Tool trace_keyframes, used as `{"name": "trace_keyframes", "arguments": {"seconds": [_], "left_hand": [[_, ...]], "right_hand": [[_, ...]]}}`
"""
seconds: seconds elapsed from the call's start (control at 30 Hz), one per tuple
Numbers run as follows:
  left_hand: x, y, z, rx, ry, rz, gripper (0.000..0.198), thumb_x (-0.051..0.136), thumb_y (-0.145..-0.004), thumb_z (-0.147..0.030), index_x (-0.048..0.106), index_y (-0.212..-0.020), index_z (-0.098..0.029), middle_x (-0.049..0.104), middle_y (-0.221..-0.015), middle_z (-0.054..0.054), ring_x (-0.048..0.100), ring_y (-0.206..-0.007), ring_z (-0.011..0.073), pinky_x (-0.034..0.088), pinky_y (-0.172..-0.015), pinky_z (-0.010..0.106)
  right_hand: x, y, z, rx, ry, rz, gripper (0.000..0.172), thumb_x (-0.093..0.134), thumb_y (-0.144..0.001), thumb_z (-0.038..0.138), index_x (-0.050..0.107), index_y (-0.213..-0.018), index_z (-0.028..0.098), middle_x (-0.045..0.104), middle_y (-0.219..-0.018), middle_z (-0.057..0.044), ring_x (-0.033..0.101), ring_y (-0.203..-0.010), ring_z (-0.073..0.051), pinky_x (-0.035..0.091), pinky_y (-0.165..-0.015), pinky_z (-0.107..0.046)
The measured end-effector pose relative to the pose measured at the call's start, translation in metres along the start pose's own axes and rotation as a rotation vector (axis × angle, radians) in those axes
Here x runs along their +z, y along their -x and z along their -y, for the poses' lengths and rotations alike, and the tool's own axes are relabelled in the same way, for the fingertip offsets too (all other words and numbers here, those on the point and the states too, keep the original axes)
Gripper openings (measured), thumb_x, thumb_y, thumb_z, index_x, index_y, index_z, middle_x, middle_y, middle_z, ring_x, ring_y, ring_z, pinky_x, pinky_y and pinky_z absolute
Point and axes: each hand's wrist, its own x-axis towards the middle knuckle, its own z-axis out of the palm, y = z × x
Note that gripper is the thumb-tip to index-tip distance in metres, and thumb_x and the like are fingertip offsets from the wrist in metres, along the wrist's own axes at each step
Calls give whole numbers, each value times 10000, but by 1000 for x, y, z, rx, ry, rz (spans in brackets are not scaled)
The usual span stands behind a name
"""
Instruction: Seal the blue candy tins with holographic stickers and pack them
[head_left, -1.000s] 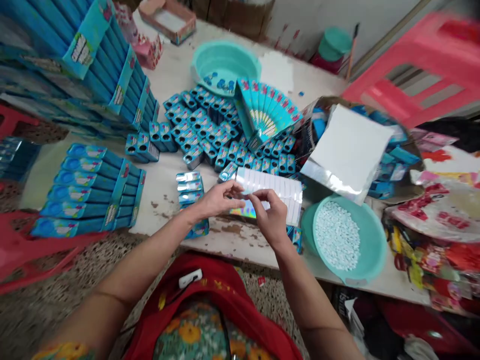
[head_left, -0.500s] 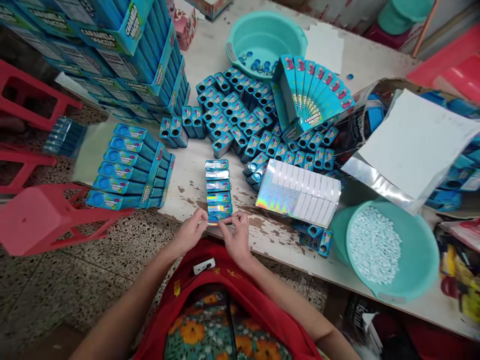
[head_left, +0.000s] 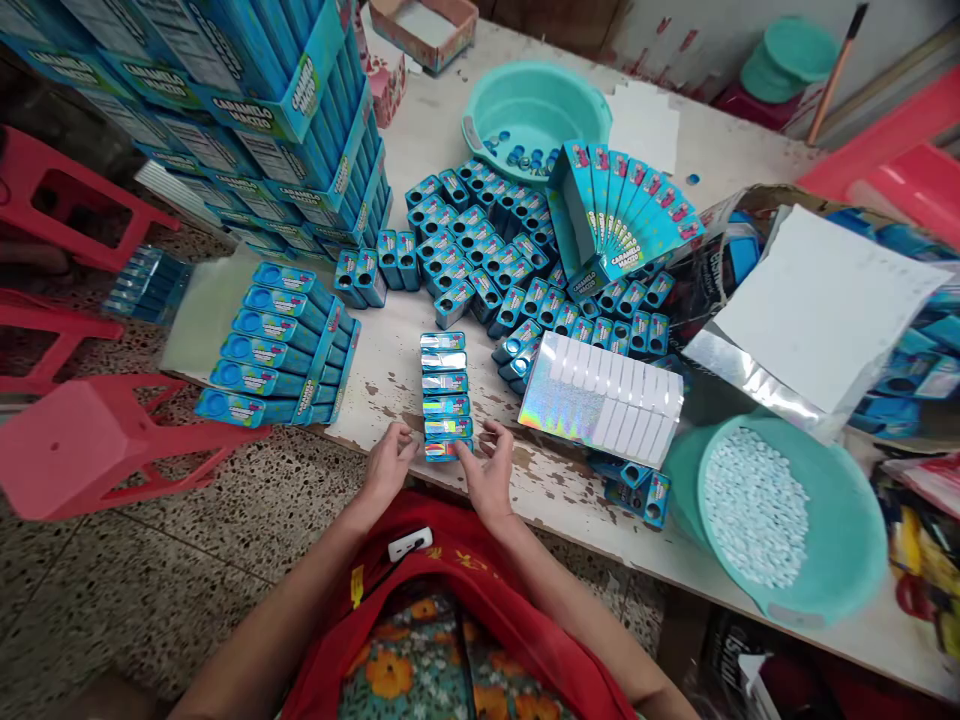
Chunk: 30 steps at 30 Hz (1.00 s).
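Observation:
A column of several small blue candy boxes (head_left: 445, 384) stands on the table in front of me, shiny silvery stickers across their tops. My right hand (head_left: 489, 472) is at the right of the nearest box (head_left: 441, 450), its thumb reaching onto the sticker there and its fingers lifted apart. Just left of that box, my left hand (head_left: 388, 465) is loosely curled, empty, with thumb and fingers apart. To the right lies a sheet of holographic stickers (head_left: 577, 400), partly used, on top of more blue boxes.
Many blue boxes with round holes (head_left: 480, 245) crowd the middle. Behind them is a teal basin (head_left: 536, 95) holding small blue caps. A teal tub (head_left: 847, 520) holds pale candies. Tall stacked display boxes (head_left: 262, 115) and a filled tray (head_left: 319, 370) stand left.
Both hands held a sticker strip at the near box; now it lies on that box. The left hand has let go and moved left, and the right fingers have opened. The view has shifted slightly.

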Motion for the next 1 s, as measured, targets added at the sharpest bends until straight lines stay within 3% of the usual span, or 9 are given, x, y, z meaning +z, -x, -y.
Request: {"name": "trace_keyframes", "arguments": {"seconds": [0.17, 0.3, 0.43, 0.5, 0.57, 0.67, 0.83, 0.9, 1.0], "left_hand": [[36, 21, 2, 191, 225, 79, 728, 435, -866, -444, 103, -1455, -175, 252, -1497, 147, 320, -1350, 215, 325, -1077, 372], [28, 27, 2, 268, 152, 185, 758, 492, -836, -446, 172, -1459, -157, 272, -1496, 142, 269, -1377, 237, 254, -1133, 405], [-83, 34, -15, 339, 85, -31, 492, 465, -866, -411, 454, -1326, -236, 538, -1319, 83, 483, -1229, 219, 360, -1071, 375], [-160, 26, -19, 414, 115, -335, 398, 448, -872, -438, 543, -1225, -279, 583, -1261, 50, 513, -1190, 223, 382, -1047, 395], [-227, 0, -17, 471, 251, -604, 516, 402, -874, -514, 422, -1329, -271, 540, -1310, 68, 502, -1202, 233, 388, -1030, 447], [-274, -59, -4, 355, 478, -389, 727, 178, -846, -685, 340, -1388, -230, 442, -1404, 122, 402, -1301, 248, 391, -1008, 478], [-232, -102, 10, -25, 718, 65, 810, 175, -792, -762, 402, -1362, -232, 610, -1222, 115, 527, -1185, 280, 464, -932, 489], [-211, -88, 5, -32, 751, 68, 774, 165, -812, -738, 417, -1356, -249, 657, -1141, 89, 549, -1159, 281, 469, -934, 487], [-185, -56, -17, 32, 747, -36, 668, 163, -852, -677, 363, -1387, -332, 655, -1153, 28, 522, -1194, 282, 452, -963, 513]], "right_hand": [[13, -7, -16, -169, 34, 199, 626, 478, -876, 413, 227, -1411, 206, 372, -1393, -144, 389, -1267, -249, 348, -1031, -465], [13, -8, -19, -154, 35, 251, 646, 462, -882, 419, 196, -1433, 209, 346, -1421, -153, 365, -1294, -278, 324, -1043, -524], [12, -13, 34, -220, 39, 137, 671, 464, -879, 422, 173, -1445, 208, 249, -1480, -140, 253, -1361, -285, 229, -1094, -547], [31, -19, 70, -292, -33, 221, 639, 443, -890, 421, 192, -1443, 223, 258, -1487, -108, 250, -1369, -256, 220, -1115, -508], [68, -27, 100, -312, -133, 350, 620, 399, -904, 441, 192, -1445, 221, 239, -1504, -89, 222, -1386, -234, 223, -1125, -482], [144, -34, 127, -212, -300, 499, 671, 339, -909, 504, 145, -1457, 170, 157, -1534, -103, 166, -1407, -225, 191, -1139, -485], [227, -32, 144, -77, -465, 444, 755, 322, -897, 580, 54, -1472, 169, 17, -1556, -49, -17, -1429, -205, 32, -1163, -490], [221, -30, 149, -31, -505, 454, 768, 298, -895, 603, 30, -1475, 179, 8, -1556, -24, -28, -1429, -195, 28, -1167, -472], [173, -30, 151, -43, -507, 528, 757, 312, -885, 620, 88, -1476, 204, 123, -1546, -11, 103, -1423, -198, 136, -1166, -441]]}}
